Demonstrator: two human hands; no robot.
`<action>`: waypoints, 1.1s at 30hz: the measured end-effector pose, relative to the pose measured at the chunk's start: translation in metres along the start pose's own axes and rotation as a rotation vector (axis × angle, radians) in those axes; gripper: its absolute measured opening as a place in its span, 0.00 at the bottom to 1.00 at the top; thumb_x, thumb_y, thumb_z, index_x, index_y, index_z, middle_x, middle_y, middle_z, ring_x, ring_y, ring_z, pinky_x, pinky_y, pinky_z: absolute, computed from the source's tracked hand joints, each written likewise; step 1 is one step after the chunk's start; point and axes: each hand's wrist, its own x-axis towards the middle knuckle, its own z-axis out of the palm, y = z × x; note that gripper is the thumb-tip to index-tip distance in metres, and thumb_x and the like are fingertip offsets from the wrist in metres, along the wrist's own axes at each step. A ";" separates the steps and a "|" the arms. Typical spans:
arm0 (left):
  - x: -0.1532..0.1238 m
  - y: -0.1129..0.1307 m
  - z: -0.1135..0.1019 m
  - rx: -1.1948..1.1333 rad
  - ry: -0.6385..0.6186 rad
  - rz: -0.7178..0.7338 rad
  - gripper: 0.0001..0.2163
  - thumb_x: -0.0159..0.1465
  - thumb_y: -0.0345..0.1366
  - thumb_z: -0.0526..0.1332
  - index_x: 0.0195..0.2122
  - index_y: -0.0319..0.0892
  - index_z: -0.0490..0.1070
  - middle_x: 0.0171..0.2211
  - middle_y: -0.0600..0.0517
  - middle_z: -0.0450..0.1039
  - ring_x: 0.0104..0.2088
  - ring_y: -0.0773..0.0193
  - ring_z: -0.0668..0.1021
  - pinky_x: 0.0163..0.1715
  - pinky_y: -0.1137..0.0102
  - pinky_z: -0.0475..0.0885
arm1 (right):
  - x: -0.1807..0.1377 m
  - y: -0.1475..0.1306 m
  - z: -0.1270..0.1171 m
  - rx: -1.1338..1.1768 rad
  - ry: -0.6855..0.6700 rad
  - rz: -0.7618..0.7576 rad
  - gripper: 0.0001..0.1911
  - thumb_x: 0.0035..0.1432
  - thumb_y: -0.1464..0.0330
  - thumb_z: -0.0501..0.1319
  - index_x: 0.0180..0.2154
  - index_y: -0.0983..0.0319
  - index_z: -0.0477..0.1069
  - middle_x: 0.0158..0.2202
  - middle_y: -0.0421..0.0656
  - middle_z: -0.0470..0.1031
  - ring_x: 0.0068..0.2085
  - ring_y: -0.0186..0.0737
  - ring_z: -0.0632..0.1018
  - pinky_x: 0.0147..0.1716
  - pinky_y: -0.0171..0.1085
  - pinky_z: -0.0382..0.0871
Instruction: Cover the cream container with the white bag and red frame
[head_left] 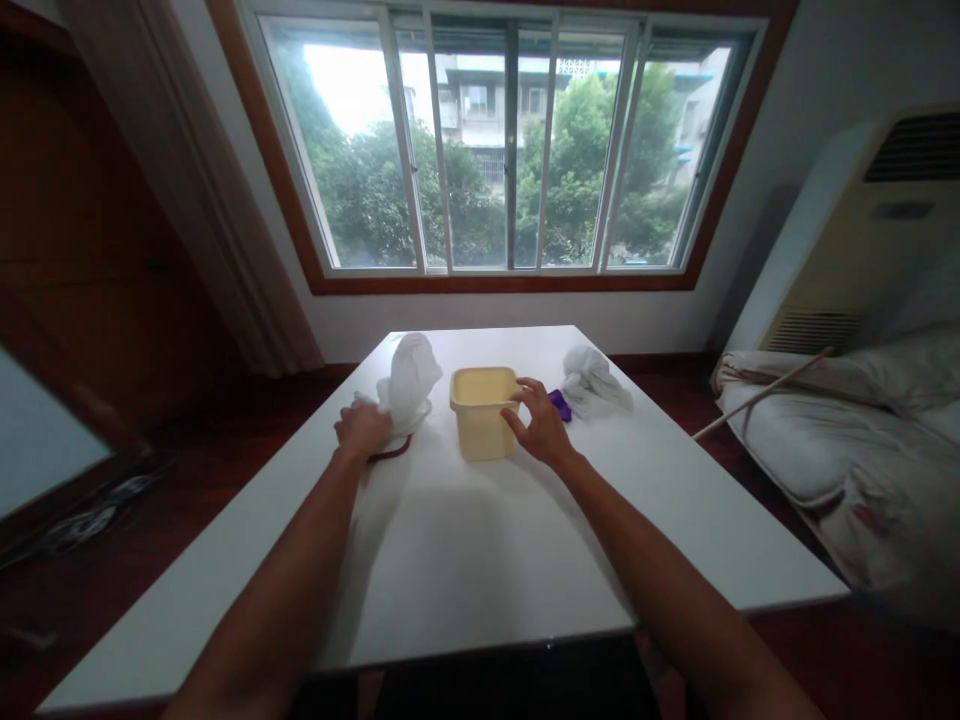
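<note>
A pale yellow square container [480, 412] stands open on the white table [480, 560]. My right hand [541, 423] rests against its right wall, fingers curled on the rim. My left hand [364, 428] is closed on the lower part of a white cloth [409, 385] that stands bunched up left of the container. A dark red band [390, 452] lies under that hand. A small purple item [559, 403] lies just behind my right hand.
A second crumpled white cloth [594, 382] lies at the table's far right. A large window [502, 140] fills the wall ahead. A standing air conditioner [862, 220] and a heap of bedding [847, 440] are on the right.
</note>
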 end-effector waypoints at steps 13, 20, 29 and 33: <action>-0.021 0.001 0.060 0.258 0.053 0.368 0.28 0.66 0.50 0.51 0.64 0.43 0.62 0.68 0.39 0.56 0.68 0.42 0.59 0.64 0.42 0.46 | -0.006 0.013 0.008 0.129 0.068 0.200 0.40 0.55 0.55 0.67 0.64 0.57 0.54 0.64 0.54 0.60 0.63 0.57 0.64 0.62 0.58 0.62; -0.016 -0.020 0.062 -0.052 0.005 0.325 0.29 0.67 0.49 0.51 0.66 0.42 0.58 0.56 0.44 0.74 0.52 0.52 0.77 0.54 0.61 0.69 | -0.022 0.047 0.034 0.391 -0.069 0.537 0.57 0.44 0.49 0.72 0.68 0.54 0.46 0.66 0.53 0.59 0.62 0.59 0.67 0.60 0.58 0.64; -0.028 -0.024 0.063 0.088 0.092 0.379 0.28 0.62 0.52 0.58 0.60 0.45 0.68 0.48 0.43 0.76 0.51 0.47 0.76 0.54 0.58 0.68 | -0.030 0.062 0.039 0.677 -0.285 0.530 0.53 0.43 0.41 0.69 0.64 0.53 0.53 0.51 0.51 0.74 0.51 0.51 0.77 0.45 0.48 0.76; -0.028 -0.023 0.074 0.201 0.017 0.454 0.44 0.56 0.56 0.63 0.70 0.41 0.52 0.71 0.39 0.48 0.70 0.41 0.52 0.67 0.52 0.50 | -0.032 0.064 0.041 0.684 -0.282 0.507 0.54 0.39 0.42 0.71 0.63 0.56 0.56 0.51 0.52 0.74 0.49 0.51 0.78 0.42 0.48 0.76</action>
